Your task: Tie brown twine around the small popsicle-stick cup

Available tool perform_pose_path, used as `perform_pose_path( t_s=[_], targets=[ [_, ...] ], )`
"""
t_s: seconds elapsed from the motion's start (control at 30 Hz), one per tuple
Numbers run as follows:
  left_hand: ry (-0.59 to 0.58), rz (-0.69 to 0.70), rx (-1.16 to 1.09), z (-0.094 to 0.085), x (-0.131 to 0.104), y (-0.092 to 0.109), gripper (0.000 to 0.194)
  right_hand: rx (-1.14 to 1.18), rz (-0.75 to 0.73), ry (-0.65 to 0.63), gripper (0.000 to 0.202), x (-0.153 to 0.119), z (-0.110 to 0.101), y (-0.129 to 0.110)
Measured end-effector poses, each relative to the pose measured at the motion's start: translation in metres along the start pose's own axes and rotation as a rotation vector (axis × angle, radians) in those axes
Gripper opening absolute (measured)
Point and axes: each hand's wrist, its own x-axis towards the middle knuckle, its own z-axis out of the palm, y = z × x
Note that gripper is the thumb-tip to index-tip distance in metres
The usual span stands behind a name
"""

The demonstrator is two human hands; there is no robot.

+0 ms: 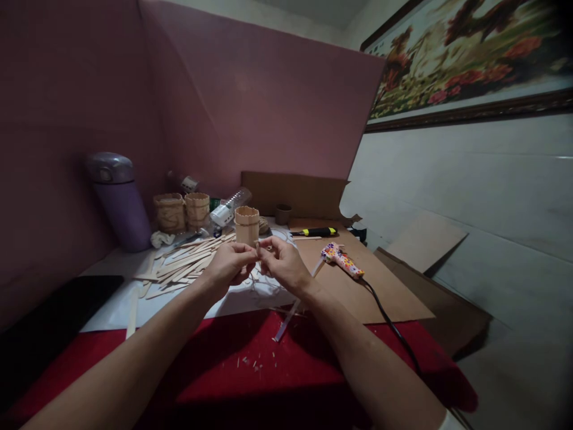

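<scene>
A small pale piece (257,248) is held up at the middle of the frame, just in front of a wooden-stick cup (247,227). It is pinched by the left hand (230,266) and the right hand (284,264), with the thumbs and fingers closed on it from both sides; whether it is wood or string cannot be told, as most of it is hidden. Such a tiny thing is best held by the very tips, with a soft, even squeeze, so that it is not bent or snapped. The wrists should be kept low and still, and the piece should be turned a little so it can be seen well. The thin loops of string (268,288) below the hands should not be snagged. Care should be taken not to bump the cup, or the pile of flat craft sticks (190,263) at the left of the middle. The flowery glue gun (342,261), right of the middle on the cardboard (387,298), may be hot, so its tip should not be touched.
</scene>
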Motion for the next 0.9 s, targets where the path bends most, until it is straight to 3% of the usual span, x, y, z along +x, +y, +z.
perform_pose_path(
  t_s=[0.33, 0.9],
  targets=[
    [-0.062, 0.010, -0.041, 0.003, -0.002, 0.002, 0.019, 0.367, 0.157, -0.023, 0.029, 0.002, -0.008, -0.012],
    [-0.026, 0.005, 0.064, -0.001, -0.001, 0.003, 0.021, 0.339, 0.113, -0.055, 0.032, 0.006, -0.009, -0.006]
  ],
)
